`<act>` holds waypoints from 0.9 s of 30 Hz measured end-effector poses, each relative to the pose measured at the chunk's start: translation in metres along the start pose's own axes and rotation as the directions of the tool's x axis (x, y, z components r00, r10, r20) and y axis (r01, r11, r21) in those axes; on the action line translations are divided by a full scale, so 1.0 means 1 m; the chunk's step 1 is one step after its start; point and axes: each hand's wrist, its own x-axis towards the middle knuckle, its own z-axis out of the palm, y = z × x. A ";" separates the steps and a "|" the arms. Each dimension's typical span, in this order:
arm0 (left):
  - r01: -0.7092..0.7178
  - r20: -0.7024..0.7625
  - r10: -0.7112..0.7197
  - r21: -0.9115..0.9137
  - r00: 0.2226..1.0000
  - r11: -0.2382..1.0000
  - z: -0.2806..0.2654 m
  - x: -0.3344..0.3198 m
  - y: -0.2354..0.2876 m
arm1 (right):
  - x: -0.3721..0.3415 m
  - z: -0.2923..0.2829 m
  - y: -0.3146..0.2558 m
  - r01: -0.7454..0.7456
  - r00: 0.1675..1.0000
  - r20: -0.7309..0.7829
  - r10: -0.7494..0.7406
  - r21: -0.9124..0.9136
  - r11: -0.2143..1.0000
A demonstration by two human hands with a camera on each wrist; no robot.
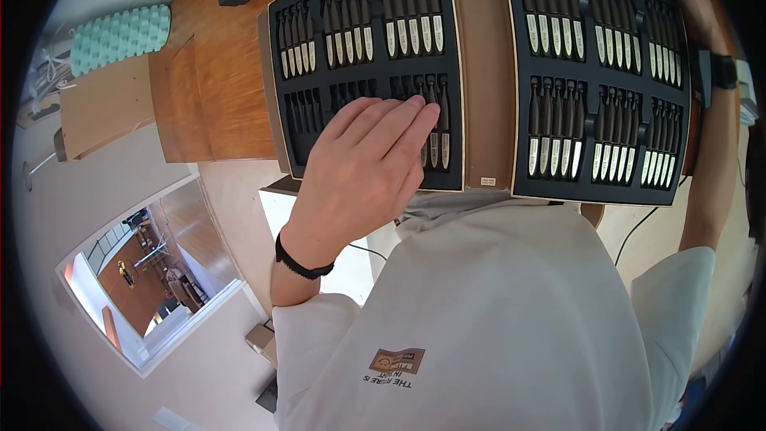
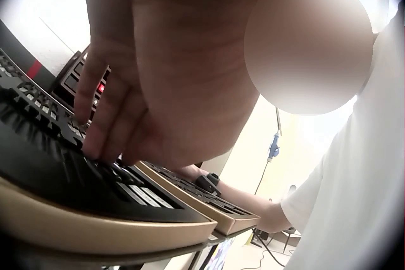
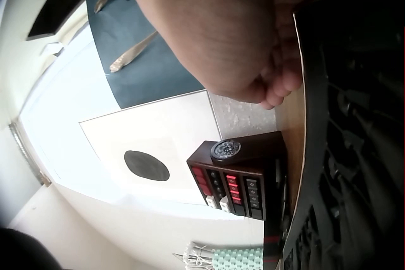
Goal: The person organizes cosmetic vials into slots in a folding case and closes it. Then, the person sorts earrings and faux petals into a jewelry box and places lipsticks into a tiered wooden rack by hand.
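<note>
Touching among the dark pens with the left hand, with fingers close together and pointing into the slots — cannot tell about a pinch, because of the hidden thumb. Placed near the far edge of the right tray with the right hand, with fingertips curled; cannot tell about a grip there. Lying in slots of the left tray, under and beside the left fingers, with more between the two hands. Probably light, stiff and a little slippery, perhaps delicate at narrow ends. Best to take by mid-barrel — with gentle pressure.
</note>
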 end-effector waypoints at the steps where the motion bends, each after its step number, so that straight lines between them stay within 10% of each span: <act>1: 0.014 0.000 -0.014 0.004 1.000 1.000 0.003 0.001 0.002 | 0.002 -0.001 0.002 0.025 1.000 0.015 -0.024 -0.013 1.000; 12: 0.135 0.050 -0.131 -0.089 0.990 0.987 -0.010 0.015 0.012 | 0.010 -0.011 0.013 0.025 0.996 0.087 -0.031 0.070 0.997; 27: -0.208 -0.095 0.228 0.189 0.969 0.960 -0.025 0.170 -0.095 | 0.018 -0.019 0.027 0.042 0.985 0.160 -0.068 0.164 0.986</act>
